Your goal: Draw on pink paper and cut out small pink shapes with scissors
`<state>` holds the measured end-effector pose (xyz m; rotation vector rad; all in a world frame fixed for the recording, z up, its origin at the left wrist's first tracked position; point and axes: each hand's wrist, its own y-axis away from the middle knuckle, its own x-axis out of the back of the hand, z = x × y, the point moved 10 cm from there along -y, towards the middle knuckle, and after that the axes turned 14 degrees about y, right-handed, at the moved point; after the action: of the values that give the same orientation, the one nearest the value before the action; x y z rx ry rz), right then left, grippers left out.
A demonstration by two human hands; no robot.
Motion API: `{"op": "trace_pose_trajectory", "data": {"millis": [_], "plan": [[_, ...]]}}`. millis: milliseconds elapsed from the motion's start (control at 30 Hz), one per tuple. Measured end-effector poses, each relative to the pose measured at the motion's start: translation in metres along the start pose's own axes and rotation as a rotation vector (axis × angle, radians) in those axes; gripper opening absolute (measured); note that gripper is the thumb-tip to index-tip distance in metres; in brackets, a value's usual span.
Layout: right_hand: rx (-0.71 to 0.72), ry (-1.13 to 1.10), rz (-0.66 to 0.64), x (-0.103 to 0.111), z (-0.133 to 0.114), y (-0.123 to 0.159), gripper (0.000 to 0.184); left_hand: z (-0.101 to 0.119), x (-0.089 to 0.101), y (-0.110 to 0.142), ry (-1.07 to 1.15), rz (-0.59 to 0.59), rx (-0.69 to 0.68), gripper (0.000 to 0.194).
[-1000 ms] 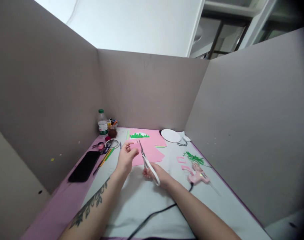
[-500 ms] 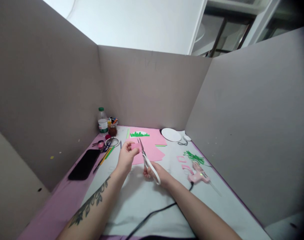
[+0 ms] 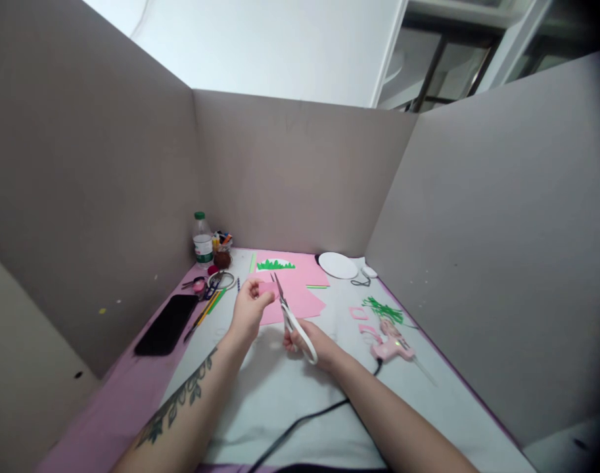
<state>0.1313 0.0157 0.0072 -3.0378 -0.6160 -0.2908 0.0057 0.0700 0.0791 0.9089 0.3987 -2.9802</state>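
Pinched between the thumb and fingers of my left hand (image 3: pixel 249 303) is a small piece of pink paper (image 3: pixel 267 288). My right hand (image 3: pixel 309 338) grips white-handled scissors (image 3: pixel 294 320), whose blades point up and away, slightly parted, at the right edge of that piece. Whether the blades touch the paper I cannot tell. Larger pink paper sheets (image 3: pixel 304 303) lie flat on the table beyond my hands. On them rests a white shape with a green grass-like cutout (image 3: pixel 276 265).
On the right lie a pink glue gun (image 3: pixel 394 349), green strips (image 3: pixel 382 310) and pink cut pieces (image 3: pixel 357 314). A white disc (image 3: pixel 338 265) is at the back. At left are a black phone (image 3: pixel 166 324), pencils (image 3: pixel 205 315), tape ring (image 3: pixel 221 280) and bottle (image 3: pixel 202 242). A black cable (image 3: pixel 304 418) crosses the front.
Very little differs. The scissor blades look slightly closer together, and the pink piece in my left hand has shifted slightly. Both arms stay in place.
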Motion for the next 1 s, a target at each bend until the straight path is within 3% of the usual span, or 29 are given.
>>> {"op": "trace_pose_trajectory", "data": {"millis": [1000], "plan": [[0.036,0.018,0.008,0.002,0.0014,0.0,0.056,0.0037,-0.0008,-0.0005,-0.02,-0.007,-0.018,0.022]]}}
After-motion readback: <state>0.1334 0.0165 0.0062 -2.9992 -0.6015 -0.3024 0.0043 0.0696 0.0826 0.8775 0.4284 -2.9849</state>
